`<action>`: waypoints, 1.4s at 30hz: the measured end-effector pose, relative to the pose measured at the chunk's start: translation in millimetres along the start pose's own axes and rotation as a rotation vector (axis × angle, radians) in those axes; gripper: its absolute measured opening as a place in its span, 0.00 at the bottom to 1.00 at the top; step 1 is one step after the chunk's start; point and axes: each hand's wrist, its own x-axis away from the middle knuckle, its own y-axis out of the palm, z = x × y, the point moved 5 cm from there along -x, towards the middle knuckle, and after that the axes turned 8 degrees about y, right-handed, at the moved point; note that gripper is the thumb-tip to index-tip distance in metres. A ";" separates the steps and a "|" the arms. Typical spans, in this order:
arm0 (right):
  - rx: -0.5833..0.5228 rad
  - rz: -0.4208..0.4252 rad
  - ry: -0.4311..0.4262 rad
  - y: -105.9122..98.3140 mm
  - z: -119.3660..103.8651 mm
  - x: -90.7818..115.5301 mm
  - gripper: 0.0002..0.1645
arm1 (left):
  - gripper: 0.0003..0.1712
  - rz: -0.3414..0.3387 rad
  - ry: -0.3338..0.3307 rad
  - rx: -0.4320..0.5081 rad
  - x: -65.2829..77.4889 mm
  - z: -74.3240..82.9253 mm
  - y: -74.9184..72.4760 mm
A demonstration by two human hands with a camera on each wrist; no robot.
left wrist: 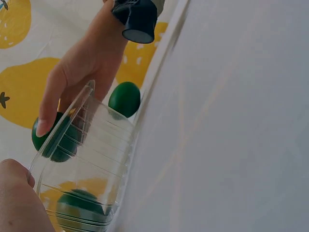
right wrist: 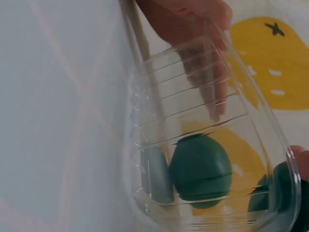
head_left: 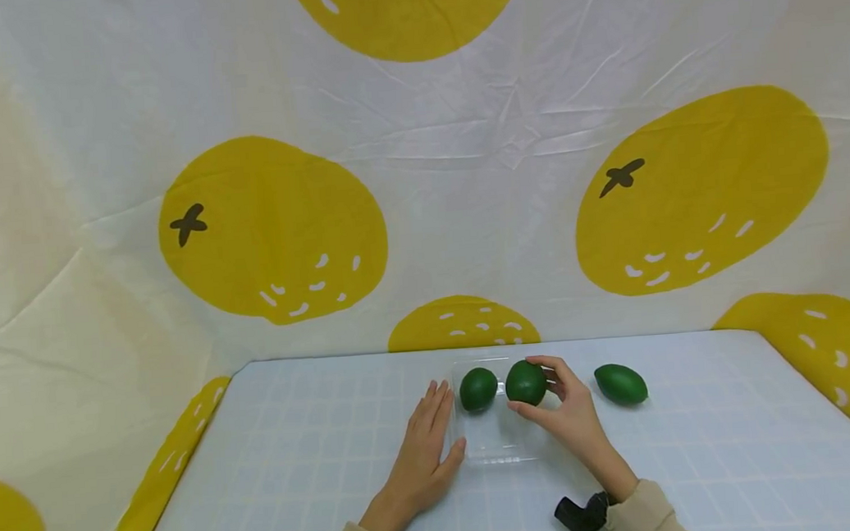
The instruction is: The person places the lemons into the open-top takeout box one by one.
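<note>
A clear plastic box stands on the table with one green lime inside, toward its back left. My right hand pinches a second lime between thumb and fingers over the box's right part; in the left wrist view this lime shows at the rim. Along the box's left side my left hand rests with straight fingers, its thumb near the front left corner. A third lime, with a pointed end, lies on the table right of the box.
A pale checked cloth covers the table. Behind it and at both sides hangs a white curtain printed with big yellow fruits. Each wrist wears a black camera mount, such as the right one.
</note>
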 end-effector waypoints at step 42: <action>0.203 -0.272 -0.141 30.1 0.8 2.9 0.32 | 0.36 -0.009 0.009 -0.005 -2.2 2.5 -2.5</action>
